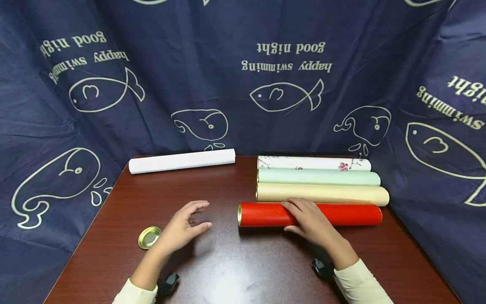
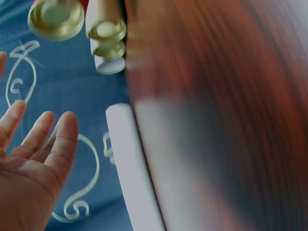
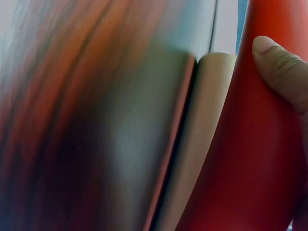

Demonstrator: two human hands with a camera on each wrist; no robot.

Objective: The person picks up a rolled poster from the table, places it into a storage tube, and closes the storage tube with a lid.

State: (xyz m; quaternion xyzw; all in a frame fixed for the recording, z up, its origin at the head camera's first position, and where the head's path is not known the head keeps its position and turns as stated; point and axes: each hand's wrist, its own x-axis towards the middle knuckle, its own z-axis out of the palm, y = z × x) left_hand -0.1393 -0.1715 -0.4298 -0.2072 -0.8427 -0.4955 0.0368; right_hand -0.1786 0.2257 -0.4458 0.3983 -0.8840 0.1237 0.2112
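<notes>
A long red tube (image 1: 262, 214) with a gold-rimmed left end lies crosswise at the table's right. My right hand (image 1: 312, 223) grips it near the middle, fingers over the top and thumb along the near side. In the right wrist view, the thumb (image 3: 284, 70) presses against the red surface. My left hand (image 1: 182, 228) is held over the table, apart from the tube's left end, with fingers spread and nothing in them. In the left wrist view its palm (image 2: 33, 187) is bare. Beside the left wrist lies a round gold lid (image 1: 149, 237).
Behind the red tube, a beige tube (image 1: 322, 194), a pale green tube (image 1: 319, 177) and a white flowered tube (image 1: 311, 163) lie side by side. A white paper roll (image 1: 182, 162) rests at the back left. Dark blue printed cloth (image 1: 212, 50) hangs around the table (image 1: 228, 261).
</notes>
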